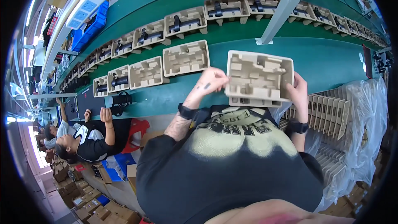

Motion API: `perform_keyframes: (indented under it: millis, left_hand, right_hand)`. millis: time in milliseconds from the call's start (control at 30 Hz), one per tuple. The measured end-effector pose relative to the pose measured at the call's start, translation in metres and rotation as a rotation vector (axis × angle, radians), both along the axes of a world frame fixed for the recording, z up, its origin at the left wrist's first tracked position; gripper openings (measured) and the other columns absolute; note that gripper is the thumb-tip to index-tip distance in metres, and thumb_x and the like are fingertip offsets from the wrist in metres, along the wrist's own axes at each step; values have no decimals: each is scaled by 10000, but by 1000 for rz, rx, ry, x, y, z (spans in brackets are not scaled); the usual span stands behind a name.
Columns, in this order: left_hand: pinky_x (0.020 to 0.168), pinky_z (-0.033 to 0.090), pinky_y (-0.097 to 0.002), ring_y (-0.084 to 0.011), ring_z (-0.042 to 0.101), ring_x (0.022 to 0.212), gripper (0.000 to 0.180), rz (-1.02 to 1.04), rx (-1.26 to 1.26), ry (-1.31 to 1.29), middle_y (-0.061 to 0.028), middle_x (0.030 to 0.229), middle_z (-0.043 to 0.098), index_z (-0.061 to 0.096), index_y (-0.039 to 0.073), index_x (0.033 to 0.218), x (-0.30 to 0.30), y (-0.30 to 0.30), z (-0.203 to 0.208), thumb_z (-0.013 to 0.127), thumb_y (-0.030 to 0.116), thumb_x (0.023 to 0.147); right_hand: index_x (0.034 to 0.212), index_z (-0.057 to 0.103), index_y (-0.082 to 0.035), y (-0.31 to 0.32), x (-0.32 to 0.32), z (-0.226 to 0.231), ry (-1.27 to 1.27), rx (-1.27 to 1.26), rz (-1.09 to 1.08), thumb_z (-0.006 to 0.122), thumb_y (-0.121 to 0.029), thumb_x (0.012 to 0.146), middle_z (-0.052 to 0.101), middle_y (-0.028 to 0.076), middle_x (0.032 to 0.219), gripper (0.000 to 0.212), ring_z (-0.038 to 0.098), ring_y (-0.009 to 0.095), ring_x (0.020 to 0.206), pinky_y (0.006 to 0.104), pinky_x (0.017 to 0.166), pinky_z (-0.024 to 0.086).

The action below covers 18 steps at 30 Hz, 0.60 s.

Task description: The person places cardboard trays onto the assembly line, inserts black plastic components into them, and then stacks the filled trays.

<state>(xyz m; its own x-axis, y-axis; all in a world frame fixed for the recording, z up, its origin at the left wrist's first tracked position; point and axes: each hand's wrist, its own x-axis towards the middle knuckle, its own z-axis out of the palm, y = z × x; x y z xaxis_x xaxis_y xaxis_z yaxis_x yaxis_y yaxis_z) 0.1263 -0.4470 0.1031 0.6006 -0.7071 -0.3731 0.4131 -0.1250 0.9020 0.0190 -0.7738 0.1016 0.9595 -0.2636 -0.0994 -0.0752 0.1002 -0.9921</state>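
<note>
A beige moulded pulp tray (259, 72) with shaped hollows is held up in front of my chest, over the near edge of the green bench. My left hand (213, 80) pinches its left rim with the fingers bent. At its right side my right hand (297, 88) grips the edge, thumb towards the inside. No parts lie in this tray. Under its near side shows the edge of another pulp piece (255, 102); whether the two are nested, I cannot tell. Left of my left hand, a similar vacant tray (186, 58) rests on the bench.
Along the green bench (331, 54) runs a row of trays with black parts (182, 23). A metal post (286, 10) rises beyond my hands. Stacked pulp trays (323, 114) in clear plastic stand at the right. Co-workers (89, 137) sit at the left.
</note>
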Motion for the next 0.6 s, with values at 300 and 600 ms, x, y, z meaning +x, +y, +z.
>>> perform_keyframes:
  millis: [300, 600]
  left_hand:
    - [508, 434, -298, -159, 570, 498, 476, 361, 603, -543, -51, 572, 606, 627, 53, 674, 30, 0, -34, 529, 462, 898]
    - [545, 468, -295, -154, 621, 569, 445, 433, 715, -869, -60, 646, 605, 595, 13, 812, 24, -1, -106, 498, 433, 922]
  right_hand:
    - [1239, 515, 28, 3, 122, -52, -44, -690, 71, 546, -55, 777, 623, 156, 1100, 471, 615, 199, 993, 300, 868, 476]
    - [1263, 502, -17, 27, 162, -95, 133, -863, 159, 573, -170, 807, 598, 231, 1079, 486, 569, 378, 1013, 397, 887, 453]
